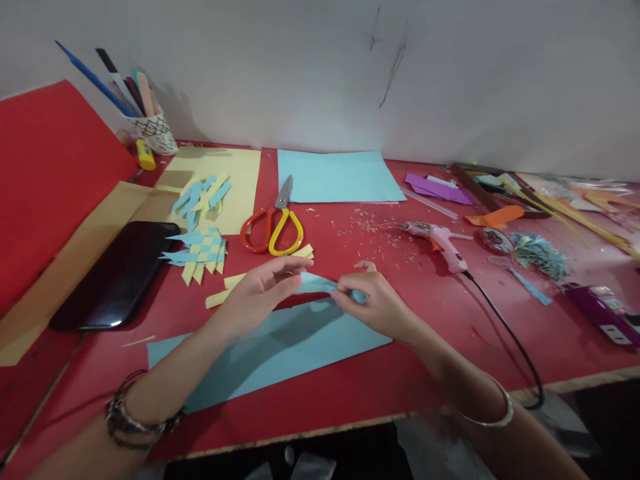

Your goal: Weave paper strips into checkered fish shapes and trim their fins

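My right hand (377, 300) pinches a light-blue paper strip (316, 284) between thumb and fingers, with a bit of blue showing behind the thumb. At the strip's other end, my left hand (253, 297) has its fingers stretched out and the thumb apart; whether it touches the strip is unclear. Below both hands lies a larger light-blue sheet (285, 353), partly covered by my left forearm. Yellow paper strips (217, 299) stick out beside the left hand. Just beyond, scissors (280, 220) with one red and one yellow handle rest with blades pointing away.
A phone (120, 273) and woven blue-and-yellow paper pieces (200, 250) lie left. Yellow (235, 180) and blue sheets (340, 177) are at the wall. A pink glue gun (437, 241) with a black cord lies right, near a purple device (600, 310). A pen cup (155, 133) stands back left.
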The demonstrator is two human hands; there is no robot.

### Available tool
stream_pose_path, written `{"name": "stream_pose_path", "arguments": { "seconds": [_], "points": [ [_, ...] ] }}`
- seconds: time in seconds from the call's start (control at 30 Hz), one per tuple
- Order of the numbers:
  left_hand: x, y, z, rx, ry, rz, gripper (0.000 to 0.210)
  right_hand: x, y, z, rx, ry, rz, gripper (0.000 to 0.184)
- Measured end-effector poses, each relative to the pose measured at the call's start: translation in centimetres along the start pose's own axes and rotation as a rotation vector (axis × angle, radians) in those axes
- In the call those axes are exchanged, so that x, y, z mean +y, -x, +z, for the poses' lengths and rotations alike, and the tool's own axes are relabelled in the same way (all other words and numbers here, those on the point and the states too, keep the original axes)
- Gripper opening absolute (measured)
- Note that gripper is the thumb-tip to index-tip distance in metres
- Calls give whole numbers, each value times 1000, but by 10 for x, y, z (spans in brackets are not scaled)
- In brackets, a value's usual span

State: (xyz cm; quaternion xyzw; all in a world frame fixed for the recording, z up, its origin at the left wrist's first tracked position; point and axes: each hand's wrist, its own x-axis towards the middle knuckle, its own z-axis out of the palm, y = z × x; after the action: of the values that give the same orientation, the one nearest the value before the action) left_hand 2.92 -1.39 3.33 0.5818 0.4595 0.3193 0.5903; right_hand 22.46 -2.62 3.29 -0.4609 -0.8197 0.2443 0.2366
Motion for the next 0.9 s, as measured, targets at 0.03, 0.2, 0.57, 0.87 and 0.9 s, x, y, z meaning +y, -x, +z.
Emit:
{"name": "stream_pose_path", "arguments": {
  "seconds": [0.03, 0.2, 0.57, 0.87, 0.9],
  "points": [
    [0, 0, 0, -4, 18, 4, 34, -1, 0, -1, -2, -7, 9, 28],
    [-2, 0, 1, -10, -34, -15, 38, -2, -1, -2, -15, -25, 24, 26],
    [-3, -1, 2, 39, -45, 3, 31, -1, 0, 0, -1, -5, -1, 26],
    [-2, 0, 1, 71, -83, 12, 28, 0, 0, 0, 22, -3, -41, 27],
    [-3, 0, 1, 79, -76, 20, 27, 0, 0, 0, 20, -3, -43, 26]
  ]
}}
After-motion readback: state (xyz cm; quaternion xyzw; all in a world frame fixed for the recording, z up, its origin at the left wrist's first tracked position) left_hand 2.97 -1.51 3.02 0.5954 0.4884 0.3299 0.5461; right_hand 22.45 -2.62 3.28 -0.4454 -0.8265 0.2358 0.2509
